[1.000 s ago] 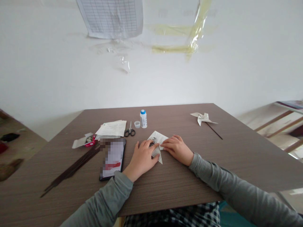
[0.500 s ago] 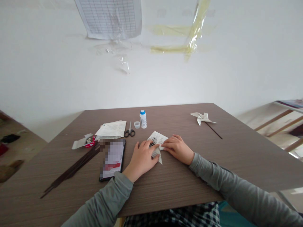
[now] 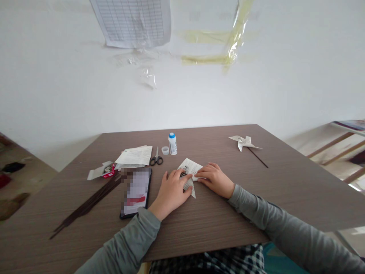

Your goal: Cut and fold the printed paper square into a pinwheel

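A folded piece of printed paper (image 3: 190,167) lies on the brown table (image 3: 199,224) in front of me. My left hand (image 3: 171,191) lies flat on its left part, fingers stretched out over it. My right hand (image 3: 214,179) rests on its right edge with fingers pressed down on the fold. Both sleeves are grey.
A tablet (image 3: 136,191) lies left of my left hand, with dark thin sticks (image 3: 88,203) beside it. Behind are a small open box (image 3: 102,171), loose papers (image 3: 135,155), scissors (image 3: 156,157), a cap (image 3: 165,150) and a glue bottle (image 3: 172,143). A paper pinwheel (image 3: 244,142) lies far right.
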